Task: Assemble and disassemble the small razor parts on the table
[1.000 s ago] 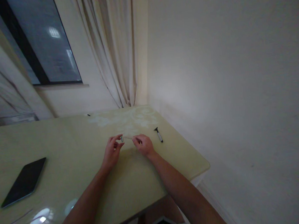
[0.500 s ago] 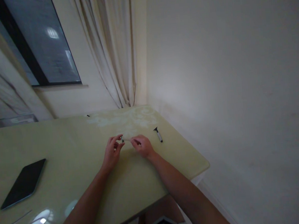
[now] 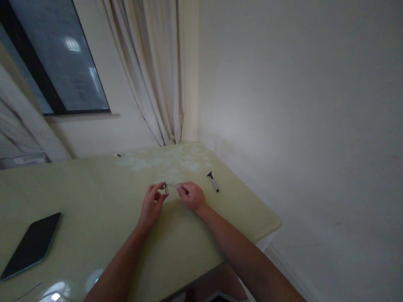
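Observation:
My left hand (image 3: 152,204) pinches a small dark-and-silver piece (image 3: 166,189) upright between thumb and fingertips, above the table. It resembles a razor cartridge, but is too small to be sure. From the right, my right hand (image 3: 193,197) grips a thin pale stick (image 3: 172,185), with its far end at the top of the small piece. Whether the two touch, I cannot tell. To the right of my right hand lies a razor (image 3: 214,182) with a grey-and-black handle, its head pointing away from me.
A black tablet (image 3: 32,245) rests on the pale green table (image 3: 97,199) to the left, with a thin cable (image 3: 17,301) nearer me. A tiny dark object (image 3: 119,155) sits near the far edge. A wall (image 3: 289,117) borders the table's right side.
The stick's tip has moved up to the top of the small piece, which has turned slightly in my left fingers. My right hand has shifted a little.

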Tool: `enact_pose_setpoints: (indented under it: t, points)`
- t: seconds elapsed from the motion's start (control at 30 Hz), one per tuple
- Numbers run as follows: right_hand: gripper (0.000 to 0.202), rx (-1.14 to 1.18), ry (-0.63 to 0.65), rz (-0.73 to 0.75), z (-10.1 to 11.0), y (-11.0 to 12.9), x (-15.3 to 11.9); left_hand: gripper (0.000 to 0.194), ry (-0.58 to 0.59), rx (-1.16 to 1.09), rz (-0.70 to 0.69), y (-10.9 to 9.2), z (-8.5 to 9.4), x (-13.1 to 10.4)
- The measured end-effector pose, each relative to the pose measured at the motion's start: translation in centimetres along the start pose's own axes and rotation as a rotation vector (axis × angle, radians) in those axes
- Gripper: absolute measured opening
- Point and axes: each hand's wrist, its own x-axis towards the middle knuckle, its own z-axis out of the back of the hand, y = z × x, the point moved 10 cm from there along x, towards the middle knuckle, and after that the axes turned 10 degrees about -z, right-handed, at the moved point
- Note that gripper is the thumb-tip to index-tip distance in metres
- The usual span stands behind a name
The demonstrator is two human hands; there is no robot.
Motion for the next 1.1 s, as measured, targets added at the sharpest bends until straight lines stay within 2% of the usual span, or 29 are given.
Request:
enact_pose_setpoints:
  t: [0.27,0.37,0.47,0.6,0.73,0.83,0.97,1.1]
  points:
    - [0.031,-0.005,-0.041,-0.03,0.4,-0.4,0.1,0.034,-0.005,-0.01,-0.003,-0.1,-0.1,0.0]
    - [0.03,0.021,-0.003,0.024,0.1,0.1,0.1,0.034,-0.008,-0.015,-0.002,-0.2,0.0,0.0]
    - [0.032,0.0,-0.042,-0.035,0.5,-0.3,0.1,0.034,0.001,-0.016,-0.008,-0.3,-0.1,0.0]
    - [0.028,0.017,0.006,0.01,0.1,0.1,0.0,0.035,-0.003,-0.016,-0.014,-0.3,-0.1,-0.1]
    - [0.032,-0.01,-0.037,-0.072,0.4,-0.9,0.2,0.034,0.002,-0.007,-0.003,-0.2,-0.1,-0.1]
    - [0.03,0.022,0.028,0.005,-0.2,-0.2,0.1,0.035,-0.01,-0.01,-0.003,-0.2,0.0,0.0]
    - [0.033,-0.026,-0.033,-0.051,0.3,-0.8,0.2,0.033,0.0,-0.015,-0.014,-0.2,-0.2,0.0]
    - [0.028,-0.014,0.027,0.013,-0.3,-0.2,0.1,0.034,-0.004,-0.014,-0.006,0.1,-0.3,-0.2]
